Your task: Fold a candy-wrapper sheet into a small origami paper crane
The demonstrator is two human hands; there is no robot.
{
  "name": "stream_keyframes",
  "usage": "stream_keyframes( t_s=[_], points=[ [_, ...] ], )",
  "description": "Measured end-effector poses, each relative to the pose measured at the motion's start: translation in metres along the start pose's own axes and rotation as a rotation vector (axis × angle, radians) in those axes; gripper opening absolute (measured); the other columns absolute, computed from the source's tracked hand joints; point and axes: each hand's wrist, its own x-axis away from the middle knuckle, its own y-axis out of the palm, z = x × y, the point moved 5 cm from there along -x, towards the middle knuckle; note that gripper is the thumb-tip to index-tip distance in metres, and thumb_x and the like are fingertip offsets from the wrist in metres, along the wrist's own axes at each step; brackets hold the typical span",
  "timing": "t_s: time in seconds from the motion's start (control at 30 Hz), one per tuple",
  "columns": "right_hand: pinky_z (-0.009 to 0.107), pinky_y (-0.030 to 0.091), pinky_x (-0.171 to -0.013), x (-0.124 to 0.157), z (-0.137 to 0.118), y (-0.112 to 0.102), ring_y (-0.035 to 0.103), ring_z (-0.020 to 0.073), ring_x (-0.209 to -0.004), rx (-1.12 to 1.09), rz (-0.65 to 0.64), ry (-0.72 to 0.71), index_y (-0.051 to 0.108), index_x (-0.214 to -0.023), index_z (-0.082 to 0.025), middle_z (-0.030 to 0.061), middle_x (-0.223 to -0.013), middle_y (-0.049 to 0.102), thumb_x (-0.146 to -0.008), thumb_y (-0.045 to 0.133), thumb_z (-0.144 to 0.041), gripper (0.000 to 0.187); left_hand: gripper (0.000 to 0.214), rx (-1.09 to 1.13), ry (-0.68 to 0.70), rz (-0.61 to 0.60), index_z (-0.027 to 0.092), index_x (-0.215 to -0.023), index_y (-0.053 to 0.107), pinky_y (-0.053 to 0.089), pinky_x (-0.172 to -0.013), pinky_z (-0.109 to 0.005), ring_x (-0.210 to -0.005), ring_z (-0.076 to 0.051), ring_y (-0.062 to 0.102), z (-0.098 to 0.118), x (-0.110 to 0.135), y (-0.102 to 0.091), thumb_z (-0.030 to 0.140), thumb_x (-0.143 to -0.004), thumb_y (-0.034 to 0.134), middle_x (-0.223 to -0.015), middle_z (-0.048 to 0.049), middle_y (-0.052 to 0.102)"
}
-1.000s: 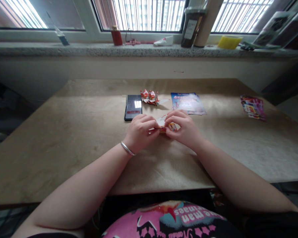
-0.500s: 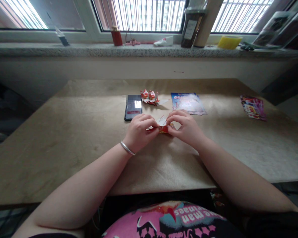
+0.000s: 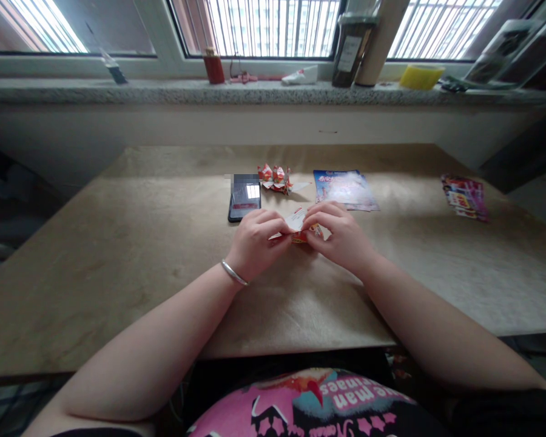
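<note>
Both my hands meet at the middle of the wooden table [image 3: 118, 243]. Between them is a small folded piece of printed paper [image 3: 296, 222], white with red and orange. My left hand [image 3: 255, 243], a silver bangle on its wrist, pinches the paper's left side. My right hand [image 3: 339, 233] pinches its right side with curled fingers. Most of the paper is hidden under the fingers. Just beyond lie a dark phone [image 3: 244, 197] and some finished folded paper figures [image 3: 275, 178].
A blue leaflet [image 3: 343, 188] lies right of the figures and a pink leaflet [image 3: 464, 195] near the table's right edge. On the stone windowsill stand a red canister [image 3: 213, 65], a dark jar [image 3: 351, 51], a yellow sponge [image 3: 421, 77] and a white paper shape [image 3: 303, 76].
My fingers have shifted slightly on the folded paper, and more of its white flap shows upward between my hands. Arms and all else stay put.
</note>
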Motion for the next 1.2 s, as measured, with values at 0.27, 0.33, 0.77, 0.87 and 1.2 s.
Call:
stream_keyframes(
  t_s=[0.27,0.33,0.77,0.87,1.2],
  points=[
    [0.04,0.046,-0.086,0.001,0.011,0.0,0.058,0.0202,-0.091,-0.006,0.004,0.079,0.063,-0.072,-0.023,0.0032,-0.087,0.065,-0.072,0.063,-0.014,0.009,0.014,0.022,-0.018,0.014,0.017,-0.068,0.061,0.042,-0.063,-0.026,-0.066,-0.013,0.054,-0.002,0.0,-0.001,0.023,-0.08,0.061,-0.071,-0.0019,0.06],
    [0.04,0.046,-0.086,0.0,0.012,0.0,0.058,0.0204,-0.091,0.0,-0.003,0.072,0.063,-0.072,-0.023,0.0036,-0.089,0.065,-0.073,0.062,-0.015,0.008,0.013,0.031,-0.038,-0.002,0.017,-0.069,0.061,0.042,-0.062,-0.025,-0.066,-0.013,0.053,-0.003,0.0,-0.001,0.023,-0.081,0.06,-0.071,-0.0018,0.059],
    [0.04,0.046,-0.084,0.0,0.011,-0.014,0.058,0.0206,-0.087,0.06,0.108,0.068,0.062,-0.074,-0.024,0.004,-0.087,0.063,-0.075,0.06,-0.016,0.008,0.008,0.141,-0.138,0.011,0.016,-0.081,0.066,0.047,-0.065,-0.024,-0.072,-0.012,0.055,-0.019,0.001,0.003,0.022,-0.081,0.061,-0.078,-0.003,0.058],
    [0.041,0.045,-0.083,0.0,0.017,-0.016,0.058,0.0207,-0.086,0.073,0.123,0.084,0.062,-0.075,-0.024,0.0038,-0.087,0.062,-0.075,0.06,-0.017,0.008,0.01,0.125,-0.207,-0.019,0.017,-0.083,0.067,0.047,-0.066,-0.024,-0.072,-0.012,0.055,-0.025,0.002,0.003,0.023,-0.082,0.06,-0.077,-0.0026,0.058],
    [0.038,0.046,-0.077,0.0,0.022,-0.019,0.056,0.0197,-0.082,0.096,0.154,0.085,0.061,-0.074,-0.025,0.0027,-0.081,0.06,-0.075,0.058,-0.017,0.008,0.018,0.05,-0.293,-0.094,0.018,-0.092,0.068,0.047,-0.063,-0.024,-0.067,-0.011,0.056,-0.036,0.006,0.006,0.029,-0.086,0.055,-0.082,-0.0031,0.06]
  ],
)
